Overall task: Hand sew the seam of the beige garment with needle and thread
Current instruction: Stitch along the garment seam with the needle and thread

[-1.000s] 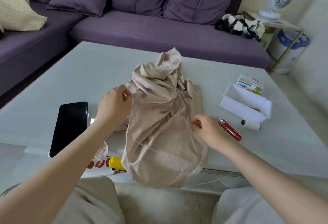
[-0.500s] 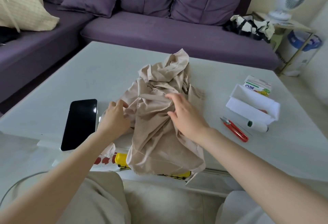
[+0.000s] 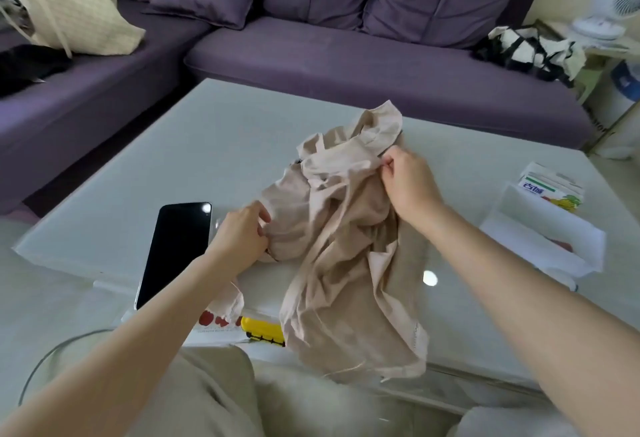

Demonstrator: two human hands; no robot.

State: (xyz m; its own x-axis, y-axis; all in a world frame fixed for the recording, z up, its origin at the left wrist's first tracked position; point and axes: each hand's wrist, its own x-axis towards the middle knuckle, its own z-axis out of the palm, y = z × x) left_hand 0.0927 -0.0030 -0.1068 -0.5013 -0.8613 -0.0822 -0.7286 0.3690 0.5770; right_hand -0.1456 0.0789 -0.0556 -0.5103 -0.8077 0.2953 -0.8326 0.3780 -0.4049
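At centre frame the beige garment (image 3: 346,246) lies crumpled on the bench (image 3: 207,145), its lower edge hanging over the near rim. The left hand (image 3: 242,232) pinches a fold at its left side; the right hand (image 3: 408,183) pinches its upper edge. To find the seam, draw the cloth flat and taut between both grips. It looks thin, limp, creased; a loose thread (image 3: 343,370) trails at the hem.

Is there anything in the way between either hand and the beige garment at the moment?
Nothing visible: the left hand pinches the beige garment at its left edge, and the right hand grips a fold near its top.
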